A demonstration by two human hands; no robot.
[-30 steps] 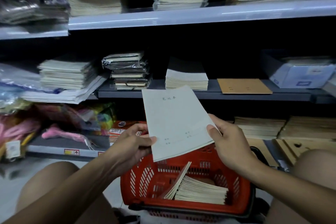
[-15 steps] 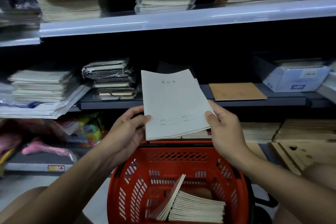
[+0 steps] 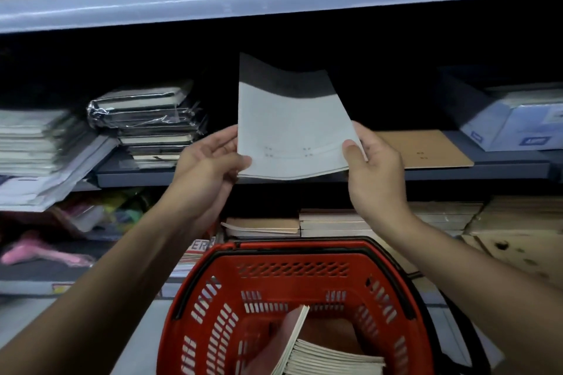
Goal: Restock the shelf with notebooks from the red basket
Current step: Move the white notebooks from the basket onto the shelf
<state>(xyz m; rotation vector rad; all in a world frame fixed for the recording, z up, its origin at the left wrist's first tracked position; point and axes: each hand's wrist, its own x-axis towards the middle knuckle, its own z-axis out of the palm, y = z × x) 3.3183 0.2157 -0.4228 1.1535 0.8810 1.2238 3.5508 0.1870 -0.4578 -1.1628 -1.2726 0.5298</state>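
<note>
Two hands, left hand [image 3: 213, 158] and right hand [image 3: 373, 167], grip one pale grey paper notebook [image 3: 292, 131] at the dark middle shelf [image 3: 304, 175], above one red plastic basket [image 3: 213, 313] holding a notebook stack [image 3: 332, 359].

Notebook [image 3: 289, 128] over shelf [image 3: 304, 175] edge, basket [image 3: 292, 292] below, nearer.

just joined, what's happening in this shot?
A person is restocking a shelf. Both hands, left hand and right hand, hold a pale grey notebook by its side edges, its far end already in shadow over the middle shelf, beside a brown notebook. Below, the red basket holds more notebooks.
</note>
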